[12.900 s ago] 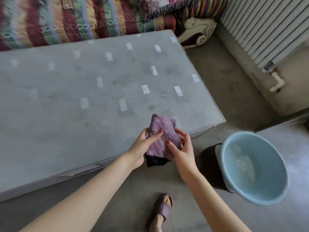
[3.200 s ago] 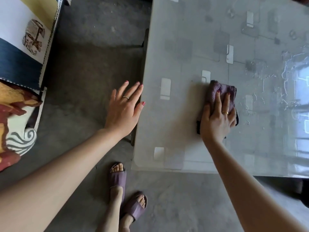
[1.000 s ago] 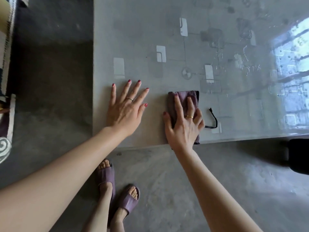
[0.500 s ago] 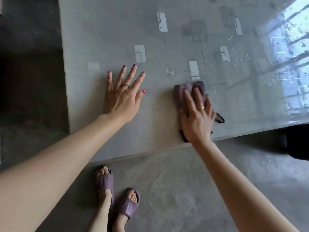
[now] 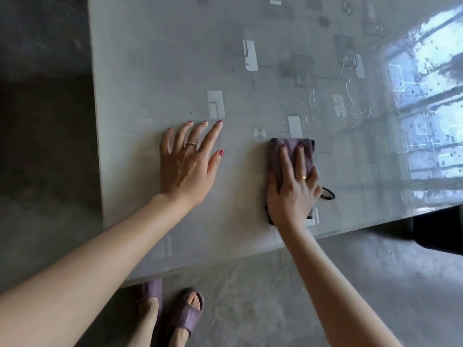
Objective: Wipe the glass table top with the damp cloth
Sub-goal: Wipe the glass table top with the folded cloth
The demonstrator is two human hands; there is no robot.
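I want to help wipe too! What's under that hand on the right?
Under the right hand lies a folded purple cloth, flat on the grey glass table top. The glass beneath the cloth is covered.

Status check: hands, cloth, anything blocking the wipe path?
Left hand flat on glass table top, bare. Right hand pressing purple cloth flat near front edge. Wet streaks at right; nothing visible in the way.

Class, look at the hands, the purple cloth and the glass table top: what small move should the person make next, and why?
Probably slide the cloth left towards the left hand. The right hand presses it flat on the table top; water streaks show on the glass to its right, while the glass between the hands looks dull and dry.
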